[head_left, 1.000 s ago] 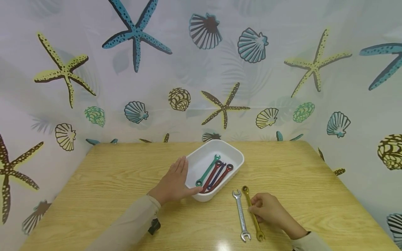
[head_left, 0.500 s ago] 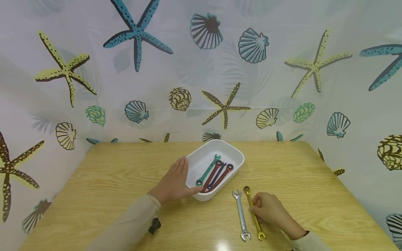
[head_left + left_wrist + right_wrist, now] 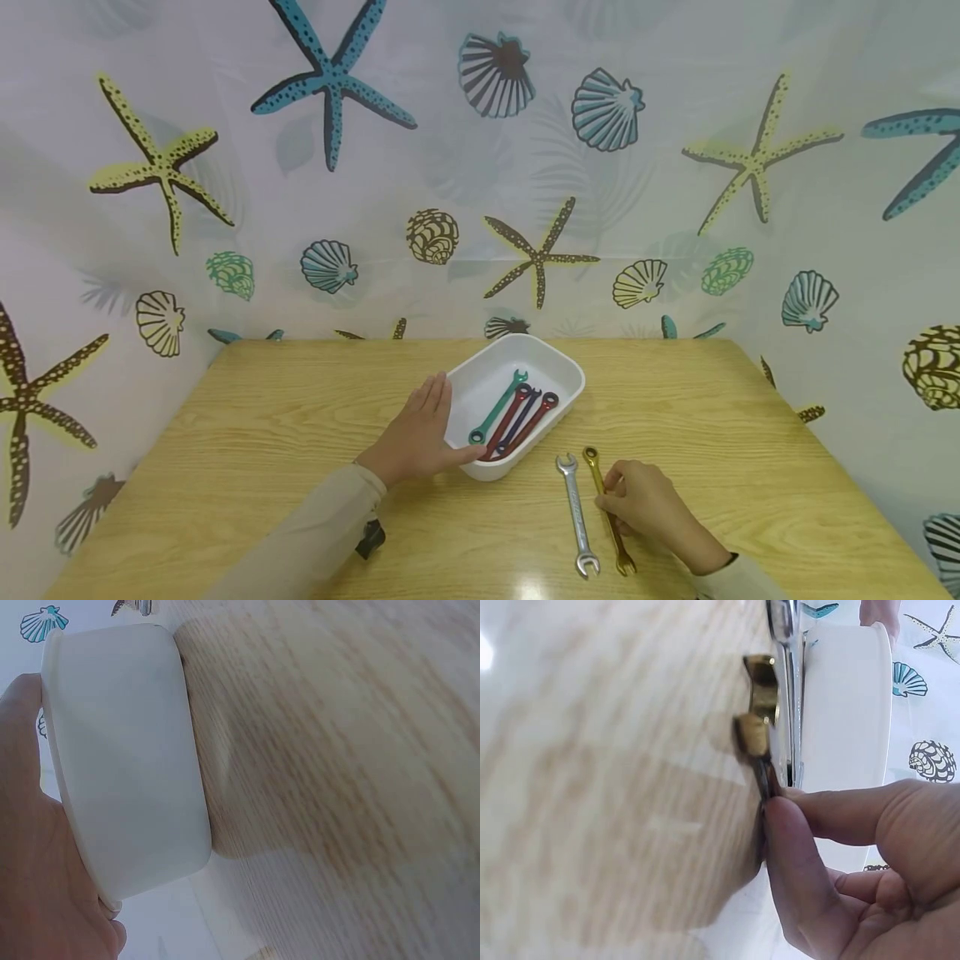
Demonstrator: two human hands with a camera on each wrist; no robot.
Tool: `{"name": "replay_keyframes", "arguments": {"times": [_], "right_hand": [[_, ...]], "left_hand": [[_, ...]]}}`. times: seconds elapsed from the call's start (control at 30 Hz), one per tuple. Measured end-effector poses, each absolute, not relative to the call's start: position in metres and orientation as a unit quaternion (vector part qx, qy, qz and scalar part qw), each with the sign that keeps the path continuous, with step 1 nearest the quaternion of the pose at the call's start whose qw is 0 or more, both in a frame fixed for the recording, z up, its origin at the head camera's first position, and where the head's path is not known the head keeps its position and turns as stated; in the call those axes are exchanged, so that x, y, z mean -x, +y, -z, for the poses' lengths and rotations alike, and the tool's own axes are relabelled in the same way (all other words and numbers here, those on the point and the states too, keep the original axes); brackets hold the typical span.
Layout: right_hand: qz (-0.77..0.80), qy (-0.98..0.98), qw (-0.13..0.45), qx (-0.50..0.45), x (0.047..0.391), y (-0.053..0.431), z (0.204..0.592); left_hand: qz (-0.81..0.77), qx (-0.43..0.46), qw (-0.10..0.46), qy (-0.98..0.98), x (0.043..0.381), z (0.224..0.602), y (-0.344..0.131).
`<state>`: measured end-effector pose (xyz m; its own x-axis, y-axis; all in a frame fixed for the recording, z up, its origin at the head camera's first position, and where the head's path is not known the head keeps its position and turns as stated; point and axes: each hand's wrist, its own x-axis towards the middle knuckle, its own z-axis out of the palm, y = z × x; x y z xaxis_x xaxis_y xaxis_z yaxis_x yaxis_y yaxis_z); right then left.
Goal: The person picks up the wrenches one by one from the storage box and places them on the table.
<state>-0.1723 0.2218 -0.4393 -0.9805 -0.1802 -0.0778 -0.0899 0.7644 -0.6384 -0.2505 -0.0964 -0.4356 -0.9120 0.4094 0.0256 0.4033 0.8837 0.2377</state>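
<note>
My right hand [image 3: 648, 504] pinches a gold ratcheting combination wrench [image 3: 596, 477] between thumb and fingertips, near the middle of its shaft. In the right wrist view its open jaw end [image 3: 754, 735] stays close over the table. Just left of it lies a silver double open-end wrench [image 3: 576, 510]. My left hand [image 3: 414, 433] rests against the left side of a white plastic tray [image 3: 558, 357], fingers straight along the rim and thumb reaching over the near corner. Inside the tray lie a green wrench [image 3: 500, 407], two red wrenches [image 3: 534, 425] and a purple-blue wrench [image 3: 519, 421].
The wooden table [image 3: 300, 400] runs back to a hanging curtain [image 3: 420, 167] printed with starfish and shells, which also encloses both sides. A small black object [image 3: 371, 539] shows beside the left sleeve.
The gold wrench has shifted slightly right in my right hand, and its surface looks darker now. The left hand and the tray hold their place.
</note>
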Motion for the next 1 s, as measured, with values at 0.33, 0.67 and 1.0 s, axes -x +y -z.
{"name": "replay_keyframes", "arguments": {"times": [0.33, 0.67, 1.0], "right_hand": [[0.335, 0.939, 0.066, 0.044, 0.1695, 0.2209, 0.4442], [0.338, 0.937, 0.070, 0.063, 0.1700, 0.2219, 0.4448], [0.339, 0.934, 0.089, 0.073, 0.1759, 0.2255, 0.4357]], "left_hand": [[-0.123, -0.212, 0.017, 0.969, 0.2484, 0.4365, -0.0965], [-0.120, -0.208, 0.017, 0.971, 0.2497, 0.4392, -0.0968], [-0.116, -0.206, 0.012, 0.972, 0.2503, 0.4354, -0.0966]]}}
